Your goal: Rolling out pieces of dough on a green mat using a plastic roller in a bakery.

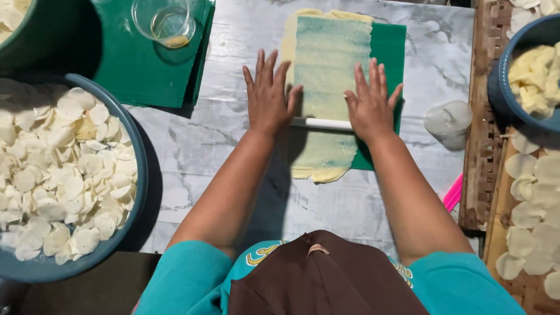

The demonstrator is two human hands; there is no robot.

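A marbled grey counter carries everything, and the thin sheet of pale dough near its middle serves as the landmark. Far to the left of the dough stands a big blue-grey basin heaped with thin white round slices. To the upper left of the dough lies a dark green mat, with a clear glass standing on it. Under the dough, showing along its right edge, is a green sheet. Well right of the dough a blue bowl holds pale yellow pieces, and below it round white discs lie on a woven tray. Across the lower part of the dough runs a white rolling pin. The left hand presses on the pin at the dough's left edge, the right hand at its right edge; the fingers of both are spread flat and gripping nothing.
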